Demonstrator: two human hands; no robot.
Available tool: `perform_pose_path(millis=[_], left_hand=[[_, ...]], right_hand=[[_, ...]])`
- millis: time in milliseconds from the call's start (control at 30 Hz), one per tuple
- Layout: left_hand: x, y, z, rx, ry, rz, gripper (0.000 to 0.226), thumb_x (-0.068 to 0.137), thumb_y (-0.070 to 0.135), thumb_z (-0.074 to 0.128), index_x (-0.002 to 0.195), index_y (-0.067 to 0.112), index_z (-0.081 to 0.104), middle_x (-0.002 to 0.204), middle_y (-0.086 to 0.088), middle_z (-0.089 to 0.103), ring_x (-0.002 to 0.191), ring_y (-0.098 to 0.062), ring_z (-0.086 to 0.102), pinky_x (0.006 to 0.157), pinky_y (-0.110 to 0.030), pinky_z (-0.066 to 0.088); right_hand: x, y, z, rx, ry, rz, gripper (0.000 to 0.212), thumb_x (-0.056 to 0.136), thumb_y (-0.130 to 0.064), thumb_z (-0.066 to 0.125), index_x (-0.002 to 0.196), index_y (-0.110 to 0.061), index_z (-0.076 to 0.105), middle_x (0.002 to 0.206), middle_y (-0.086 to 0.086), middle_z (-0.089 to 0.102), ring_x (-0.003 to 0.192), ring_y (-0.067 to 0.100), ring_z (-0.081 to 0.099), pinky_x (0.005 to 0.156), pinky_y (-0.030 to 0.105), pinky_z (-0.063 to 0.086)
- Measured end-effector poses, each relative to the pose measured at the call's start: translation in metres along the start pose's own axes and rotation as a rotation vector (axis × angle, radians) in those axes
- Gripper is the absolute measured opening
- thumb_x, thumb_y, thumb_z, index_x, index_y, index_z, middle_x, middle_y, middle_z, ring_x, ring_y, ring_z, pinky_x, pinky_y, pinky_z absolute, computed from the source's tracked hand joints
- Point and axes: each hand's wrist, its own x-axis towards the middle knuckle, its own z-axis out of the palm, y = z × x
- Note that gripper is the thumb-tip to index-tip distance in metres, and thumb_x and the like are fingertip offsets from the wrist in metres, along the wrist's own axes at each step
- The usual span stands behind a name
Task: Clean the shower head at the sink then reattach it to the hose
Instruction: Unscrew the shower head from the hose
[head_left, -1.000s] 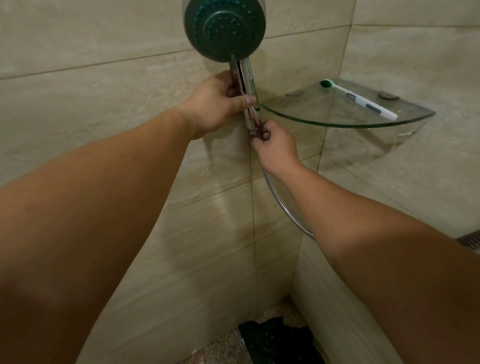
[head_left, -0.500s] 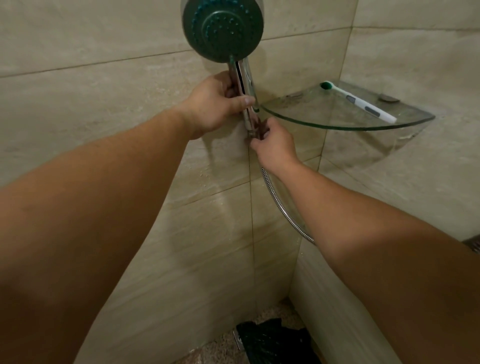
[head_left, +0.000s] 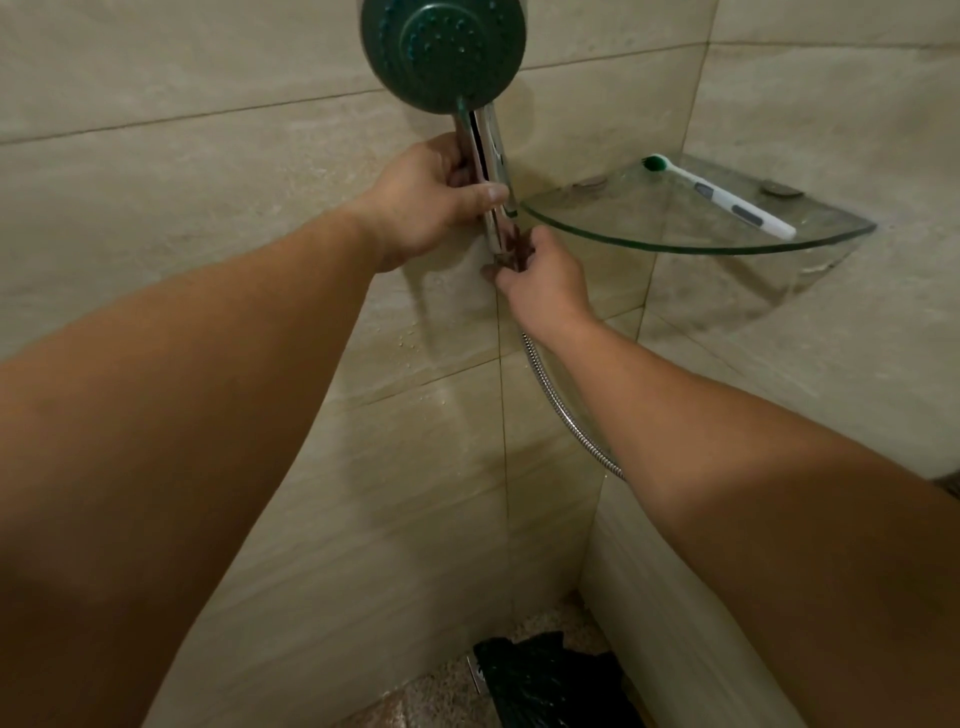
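Glossy chrome shower head handle, ribbed metal hose, clear glass shelf, matt tiles

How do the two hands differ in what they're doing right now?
The left hand wraps the shower head's chrome handle; the right hand pinches the joint at the handle's base, where the hose meets it. Left sits higher, right lower. Both are gripping.
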Motion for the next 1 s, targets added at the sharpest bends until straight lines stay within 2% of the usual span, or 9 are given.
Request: perform_pose_path(millis=[67,200,367,467,600,733,833,933,1000], left_hand=[[0.0,0.0,-0.001,-0.012,-0.007,-0.006,0.032,0.1,0.019,0.068,0.131,0.012,0.061,0.107,0.006,0.074,0.089,0.001,0.074,0.078,-0.016,0.058],[0.002,-0.001,-0.002,0.001,-0.01,-0.001,0.033,0.1,0.019,0.068,0.132,0.013,0.062,0.109,0.007,0.074,0.09,0.002,0.073,0.085,-0.019,0.06],[0.004,-0.004,-0.003,-0.004,-0.025,0.008,0.036,0.099,0.021,0.069,0.134,0.014,0.061,0.117,0.005,0.074,0.104,-0.005,0.073,0.096,-0.026,0.058],[0.005,-0.007,-0.003,-0.002,-0.03,0.015,0.041,0.098,0.021,0.07,0.137,0.013,0.06,0.124,0.001,0.072,0.113,-0.011,0.07,0.103,-0.033,0.056],[0.005,-0.008,-0.003,0.015,-0.035,0.03,0.048,0.098,0.022,0.07,0.143,0.012,0.056,0.132,-0.001,0.068,0.119,-0.012,0.065,0.104,-0.028,0.053],[0.007,-0.011,-0.004,0.008,-0.043,0.041,0.052,0.098,0.022,0.07,0.147,0.013,0.052,0.139,-0.001,0.064,0.125,-0.012,0.061,0.103,-0.022,0.05],[0.006,-0.011,-0.003,-0.002,-0.031,0.046,0.049,0.099,0.024,0.069,0.144,0.015,0.054,0.134,0.005,0.065,0.117,-0.005,0.061,0.089,-0.01,0.05],[0.006,-0.012,-0.003,0.013,-0.024,0.063,0.048,0.099,0.026,0.07,0.143,0.016,0.055,0.133,0.004,0.065,0.117,-0.008,0.061,0.089,-0.011,0.046],[0.006,-0.01,-0.002,0.019,-0.026,0.064,0.046,0.099,0.027,0.069,0.141,0.015,0.056,0.13,0.003,0.066,0.114,-0.009,0.062,0.086,-0.012,0.046]], right_hand=[[-0.001,0.0,0.0,-0.062,-0.023,-0.026,0.024,0.083,-0.029,0.07,0.105,-0.023,0.061,0.1,-0.002,0.072,0.092,0.019,0.066,0.082,0.029,0.052],[-0.001,0.002,-0.003,-0.158,-0.026,-0.053,0.017,0.086,-0.021,0.061,0.102,-0.016,0.065,0.094,0.006,0.072,0.091,0.03,0.066,0.08,0.035,0.053],[0.003,-0.002,-0.002,-0.103,0.006,0.02,0.025,0.082,-0.024,0.074,0.102,-0.015,0.061,0.094,0.001,0.069,0.086,0.022,0.063,0.076,0.03,0.049],[0.001,-0.002,0.001,-0.104,-0.014,0.01,0.028,0.081,-0.023,0.069,0.108,-0.017,0.062,0.101,0.003,0.072,0.093,0.023,0.066,0.082,0.032,0.052],[-0.002,0.001,0.001,-0.145,-0.031,-0.019,0.016,0.084,-0.015,0.061,0.099,-0.013,0.065,0.083,0.004,0.069,0.084,0.029,0.065,0.075,0.035,0.052],[-0.001,-0.004,-0.002,-0.177,0.001,-0.009,0.012,0.084,-0.011,0.066,0.094,-0.017,0.062,0.071,-0.008,0.057,0.074,0.018,0.055,0.061,0.025,0.037],[0.0,-0.006,0.0,-0.159,0.044,0.013,0.02,0.082,-0.011,0.069,0.093,-0.021,0.055,0.074,-0.008,0.057,0.075,0.016,0.055,0.06,0.023,0.037],[-0.002,-0.004,0.0,-0.173,0.046,0.004,0.021,0.085,-0.01,0.067,0.102,-0.019,0.058,0.068,-0.014,0.048,0.067,0.009,0.05,0.05,0.012,0.029],[-0.004,-0.001,-0.002,-0.149,0.019,-0.003,0.024,0.087,-0.01,0.064,0.11,-0.016,0.062,0.068,-0.015,0.05,0.064,0.003,0.049,0.054,0.012,0.034]])
